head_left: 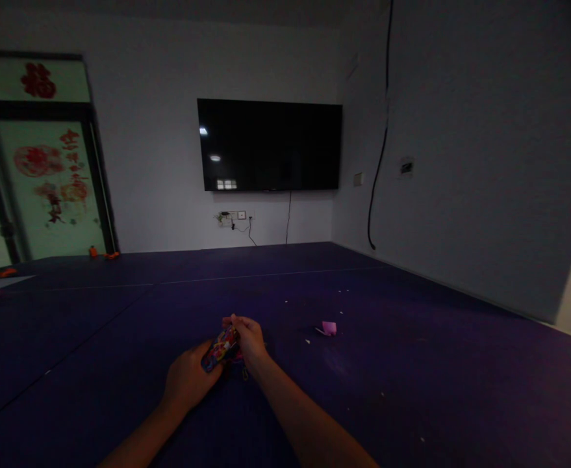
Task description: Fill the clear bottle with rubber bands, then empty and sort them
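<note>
Dim room, white walls, dark TV (269, 144) mounted ahead; purple tabletop (412, 364) runs to the wall. Both my hands rest near the front middle. Left hand (188, 380) cups a small multicoloured object (221, 348) from below, fingers closed on it. Right hand (249, 338) pinches its top end. Pink scrap (329, 328) lies apart, to the right.

Dim, murky, edges stretched wide
</note>
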`<state>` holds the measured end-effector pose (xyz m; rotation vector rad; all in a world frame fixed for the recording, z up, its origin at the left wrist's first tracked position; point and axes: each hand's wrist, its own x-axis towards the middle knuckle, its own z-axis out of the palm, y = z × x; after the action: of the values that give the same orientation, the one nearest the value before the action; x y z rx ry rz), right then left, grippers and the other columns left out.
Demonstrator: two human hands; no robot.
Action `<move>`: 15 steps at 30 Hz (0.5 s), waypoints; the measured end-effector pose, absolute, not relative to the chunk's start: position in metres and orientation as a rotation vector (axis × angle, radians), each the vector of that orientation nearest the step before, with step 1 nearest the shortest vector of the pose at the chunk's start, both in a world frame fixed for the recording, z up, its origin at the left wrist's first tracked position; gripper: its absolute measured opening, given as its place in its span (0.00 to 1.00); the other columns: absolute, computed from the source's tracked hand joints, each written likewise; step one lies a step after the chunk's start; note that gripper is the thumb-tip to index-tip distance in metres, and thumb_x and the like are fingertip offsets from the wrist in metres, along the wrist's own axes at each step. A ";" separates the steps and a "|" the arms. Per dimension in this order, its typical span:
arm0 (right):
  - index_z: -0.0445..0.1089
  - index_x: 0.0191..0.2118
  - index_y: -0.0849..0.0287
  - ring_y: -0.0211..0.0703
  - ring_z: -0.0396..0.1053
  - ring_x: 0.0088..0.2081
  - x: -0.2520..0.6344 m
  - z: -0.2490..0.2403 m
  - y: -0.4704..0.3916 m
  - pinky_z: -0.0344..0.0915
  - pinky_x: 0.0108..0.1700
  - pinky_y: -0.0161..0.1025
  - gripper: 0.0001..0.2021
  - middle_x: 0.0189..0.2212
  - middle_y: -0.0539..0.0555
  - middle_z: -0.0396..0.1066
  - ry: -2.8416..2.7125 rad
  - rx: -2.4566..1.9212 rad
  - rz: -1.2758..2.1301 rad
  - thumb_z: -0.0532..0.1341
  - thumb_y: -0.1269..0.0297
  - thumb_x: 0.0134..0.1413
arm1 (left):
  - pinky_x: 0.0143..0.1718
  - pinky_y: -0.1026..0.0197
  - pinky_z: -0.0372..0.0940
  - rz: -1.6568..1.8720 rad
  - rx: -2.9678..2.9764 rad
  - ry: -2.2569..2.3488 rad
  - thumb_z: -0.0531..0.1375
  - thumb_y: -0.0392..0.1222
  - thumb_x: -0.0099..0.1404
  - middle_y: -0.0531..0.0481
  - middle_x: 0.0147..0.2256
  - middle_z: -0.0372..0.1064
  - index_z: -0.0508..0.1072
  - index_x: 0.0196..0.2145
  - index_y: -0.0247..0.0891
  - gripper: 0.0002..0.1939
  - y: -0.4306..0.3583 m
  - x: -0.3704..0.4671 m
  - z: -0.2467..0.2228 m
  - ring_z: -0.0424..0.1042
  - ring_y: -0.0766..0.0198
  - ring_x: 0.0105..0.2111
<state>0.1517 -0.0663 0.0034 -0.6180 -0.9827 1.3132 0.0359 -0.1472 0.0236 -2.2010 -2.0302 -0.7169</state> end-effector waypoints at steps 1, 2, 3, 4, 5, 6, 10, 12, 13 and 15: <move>0.74 0.24 0.62 0.42 0.70 0.28 0.152 0.003 -0.066 0.64 0.32 0.37 0.18 0.25 0.57 0.74 -0.978 -0.619 1.317 0.66 0.49 0.35 | 0.34 0.63 0.62 -0.720 -2.202 -2.024 0.56 0.41 0.58 0.48 0.38 0.75 0.71 0.44 0.41 0.15 -0.147 0.036 0.023 0.74 0.57 0.37; 0.74 0.24 0.62 0.42 0.69 0.27 0.151 0.003 -0.065 0.64 0.32 0.37 0.17 0.25 0.56 0.74 -0.969 -0.618 1.326 0.66 0.50 0.35 | 0.34 0.63 0.62 -0.727 -2.201 -2.015 0.56 0.41 0.58 0.48 0.38 0.75 0.71 0.44 0.41 0.16 -0.147 0.035 0.023 0.74 0.57 0.38; 0.74 0.24 0.62 0.41 0.69 0.27 0.151 0.003 -0.065 0.64 0.31 0.37 0.16 0.25 0.56 0.74 -0.954 -0.613 1.339 0.66 0.51 0.35 | 0.34 0.63 0.62 -0.733 -2.201 -2.004 0.56 0.41 0.58 0.48 0.38 0.75 0.71 0.44 0.41 0.16 -0.147 0.035 0.022 0.74 0.57 0.38; 0.74 0.24 0.62 0.42 0.69 0.27 0.151 0.003 -0.064 0.64 0.31 0.37 0.15 0.25 0.56 0.74 -0.935 -0.602 1.354 0.66 0.53 0.36 | 0.35 0.63 0.62 -0.741 -2.198 -1.994 0.56 0.41 0.58 0.48 0.38 0.75 0.71 0.44 0.42 0.16 -0.147 0.035 0.022 0.74 0.57 0.38; 0.74 0.24 0.62 0.42 0.70 0.27 0.151 0.003 -0.063 0.64 0.31 0.37 0.13 0.25 0.56 0.74 -0.909 -0.591 1.370 0.65 0.55 0.37 | 0.35 0.63 0.63 -0.748 -2.192 -1.986 0.56 0.41 0.57 0.48 0.38 0.75 0.71 0.44 0.42 0.16 -0.147 0.034 0.022 0.74 0.57 0.37; 0.74 0.25 0.62 0.43 0.71 0.29 0.151 0.003 -0.063 0.65 0.32 0.38 0.11 0.26 0.57 0.74 -0.878 -0.579 1.389 0.65 0.58 0.37 | 0.35 0.63 0.63 -0.754 -2.190 -1.976 0.56 0.42 0.57 0.48 0.38 0.75 0.71 0.45 0.42 0.16 -0.147 0.034 0.021 0.74 0.57 0.37; 0.73 0.29 0.62 0.47 0.73 0.34 0.153 0.005 -0.062 0.66 0.38 0.42 0.07 0.30 0.58 0.75 -0.773 -0.540 1.507 0.62 0.69 0.38 | 0.37 0.61 0.64 -0.784 -2.177 -1.926 0.56 0.43 0.57 0.48 0.39 0.75 0.70 0.47 0.42 0.19 -0.145 0.033 0.018 0.74 0.56 0.38; 0.73 0.31 0.62 0.47 0.73 0.37 0.155 0.006 -0.061 0.66 0.41 0.43 0.10 0.32 0.59 0.75 -0.749 -0.510 1.569 0.60 0.74 0.37 | 0.38 0.60 0.65 -0.791 -2.175 -1.886 0.56 0.43 0.56 0.47 0.41 0.75 0.70 0.47 0.41 0.19 -0.144 0.031 0.015 0.74 0.56 0.38; 0.72 0.32 0.63 0.47 0.72 0.39 0.157 0.007 -0.061 0.65 0.43 0.43 0.12 0.33 0.59 0.75 -0.741 -0.485 1.594 0.59 0.76 0.36 | 0.39 0.60 0.65 -0.794 -2.179 -1.857 0.56 0.43 0.56 0.46 0.41 0.75 0.71 0.46 0.41 0.19 -0.143 0.031 0.013 0.74 0.56 0.39; 0.72 0.34 0.63 0.47 0.71 0.42 0.160 0.007 -0.060 0.63 0.46 0.44 0.16 0.36 0.60 0.74 -0.745 -0.425 1.638 0.57 0.79 0.34 | 0.39 0.59 0.66 -0.809 -2.198 -1.783 0.56 0.44 0.56 0.46 0.41 0.75 0.71 0.45 0.40 0.19 -0.141 0.029 0.009 0.74 0.55 0.38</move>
<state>0.1598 -0.0601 0.0068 -0.4255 -0.7448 1.6378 0.0288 -0.1408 0.0094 -2.1976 -1.7831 -0.8090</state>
